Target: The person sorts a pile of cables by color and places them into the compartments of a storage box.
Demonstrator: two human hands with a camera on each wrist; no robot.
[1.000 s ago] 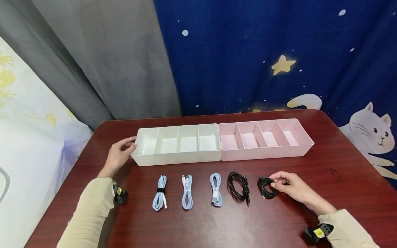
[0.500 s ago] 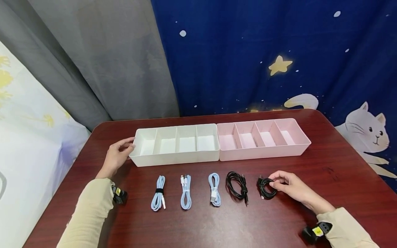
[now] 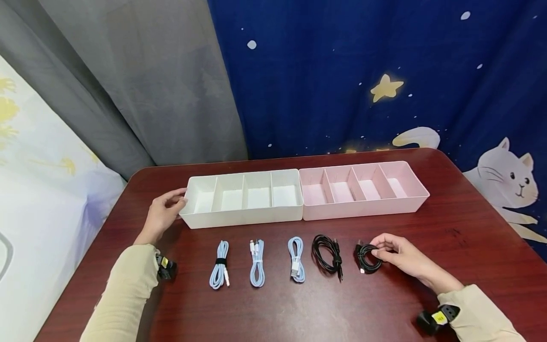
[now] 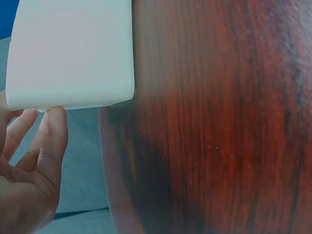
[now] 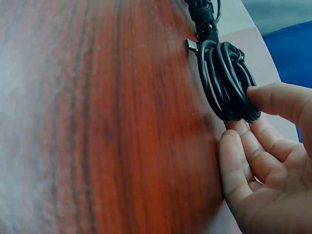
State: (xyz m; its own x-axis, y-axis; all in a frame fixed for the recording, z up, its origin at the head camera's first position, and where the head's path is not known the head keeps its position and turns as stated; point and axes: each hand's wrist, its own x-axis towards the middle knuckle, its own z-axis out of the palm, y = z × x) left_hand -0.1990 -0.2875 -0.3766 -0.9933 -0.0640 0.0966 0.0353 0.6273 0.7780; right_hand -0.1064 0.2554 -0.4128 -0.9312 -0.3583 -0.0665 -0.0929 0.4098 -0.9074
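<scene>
A white divided storage box [image 3: 243, 217] and a pink one [image 3: 363, 210] stand end to end on the table. My left hand [image 3: 161, 211] rests with its fingertips against the white box's left end wall. In the left wrist view, the fingers [image 4: 54, 136] meet that wall and do not wrap round it. My right hand [image 3: 401, 257] pinches the right edge of a small coiled black cable [image 3: 366, 259]. The right wrist view has the thumb [image 5: 275, 100] on one side of the coiled cable [image 5: 226, 80] and fingers on the other, with a metal plug showing.
Left of the held coil lies a larger black cable [image 3: 326, 256]. Three light blue cables follow leftward: one with a white plug [image 3: 296, 259], another [image 3: 257, 263], and one with a black strap [image 3: 220, 265]. Curtains hang beyond the wooden table [image 3: 273, 313].
The view shifts slightly. Both hands keep their places at the white box and the black cable, and nothing on the table has visibly moved.
</scene>
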